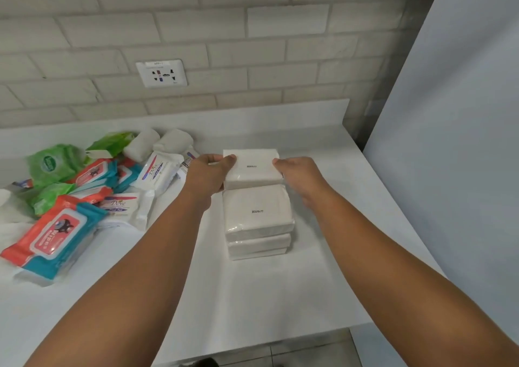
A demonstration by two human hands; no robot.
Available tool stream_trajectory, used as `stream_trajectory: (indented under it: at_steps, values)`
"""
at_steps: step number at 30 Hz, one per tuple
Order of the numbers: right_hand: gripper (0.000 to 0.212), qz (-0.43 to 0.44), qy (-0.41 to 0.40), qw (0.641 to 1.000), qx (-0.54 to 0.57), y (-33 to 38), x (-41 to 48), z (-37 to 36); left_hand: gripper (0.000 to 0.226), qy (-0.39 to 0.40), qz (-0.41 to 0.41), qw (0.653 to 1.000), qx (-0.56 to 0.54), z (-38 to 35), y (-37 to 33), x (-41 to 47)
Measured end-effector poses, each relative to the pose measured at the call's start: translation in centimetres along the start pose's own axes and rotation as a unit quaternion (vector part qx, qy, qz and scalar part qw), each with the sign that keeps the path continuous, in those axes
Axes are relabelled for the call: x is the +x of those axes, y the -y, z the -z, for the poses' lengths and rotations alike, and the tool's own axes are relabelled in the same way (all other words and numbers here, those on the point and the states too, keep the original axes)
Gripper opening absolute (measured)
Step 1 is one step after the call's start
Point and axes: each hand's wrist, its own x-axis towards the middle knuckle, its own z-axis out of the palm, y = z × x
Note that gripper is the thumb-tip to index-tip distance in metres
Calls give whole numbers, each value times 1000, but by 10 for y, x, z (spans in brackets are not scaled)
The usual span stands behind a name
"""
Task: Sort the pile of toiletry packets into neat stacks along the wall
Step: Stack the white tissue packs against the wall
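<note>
left hand (209, 174) — arm outstretched, grips white packet (252, 167) left end | right hand (299, 175) — arm outstretched, grips right end

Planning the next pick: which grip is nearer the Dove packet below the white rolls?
Left. The left grip holds the white packet by its left end, just right of that Dove packet; the right grip holds the packet's opposite end, farther away.

1 wide-angle head view, forward and down, close over the white counter (261, 296), toward the tiled wall (295, 54).
</note>
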Motion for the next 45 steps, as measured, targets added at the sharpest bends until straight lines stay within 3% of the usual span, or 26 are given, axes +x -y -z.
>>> stream_trajectory:
  at_steps: [9, 12, 14, 17, 20, 26, 32, 45]
  values:
    - [62, 16, 41, 998, 42, -21, -8, -5, 49, 24, 33, 999, -6, 13, 30, -13]
    - [87, -19, 47, 993, 104, -27, -20, -3, 50, 19, 9, 998, -60, 17, 42, -32]
    - [91, -29, 67, 984, 165, -40, -31, -3, 55, 58, -15, 994, -94, 17, 59, -44]
    - [92, -20, 133, 967, 218, -61, -43, -5, 72, 142, -50, 982, -114, 14, 82, -55]
    - [87, -9, 170, 957, 235, -68, -45, -11, 55, 210, -90, 966, -118, 7, 87, -58]
    - [69, -40, 184, 938, 293, -65, -44, -21, 57, 218, -67, 964, -139, 7, 84, -51]
    - [59, -31, 133, 935, 327, -63, -56, -31, 68, 231, -92, 964, -93, 12, 88, -44]
    - [58, -15, 29, 928, 370, -72, -51, -15, 54, 338, -175, 920, -91, -18, 72, -25]
